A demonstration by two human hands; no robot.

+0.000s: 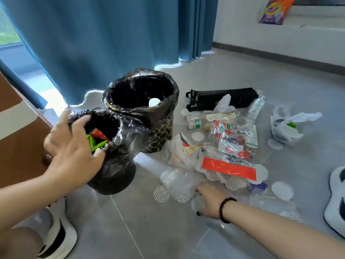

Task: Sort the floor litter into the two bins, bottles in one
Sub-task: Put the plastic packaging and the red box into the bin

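Nearest, the right hand (210, 201) reaches low over the grey tiled floor (149, 230). Its fingers point into the near edge of the litter, by a crumpled clear plastic cup (177, 181) and a round white lid (197, 203). I cannot tell if the fingers hold anything yet; they are partly hidden. A dark bead bracelet (226, 209) sits on that wrist.

On the left, the left hand (74, 146) rests on the rim of the near small bin lined with a black plastic bag (115, 165). Its fingers curl over the edge and seem to hold the bin steady. Inside are green and red scraps (97, 140), so this looks like the bin for things that are not bottles.

Just behind it, touching, stands the taller bin with a black bag and a gold net pattern (160, 135). Something round and white (154, 102) lies inside.

To the right the litter is spread out: a red and clear plastic wrapper (228, 170), white plastic bags (183, 152) and flat white paper circles (197, 137). Farther off lie a small white bottle with a green label (195, 123) and a clear bottle with a red label (256, 107), beside a long black box (220, 99).

The sorting looks only partly done. The right hand seems about to pick up a piece. Next it must pinch that thin, slippery plastic well, then choose the right bin.
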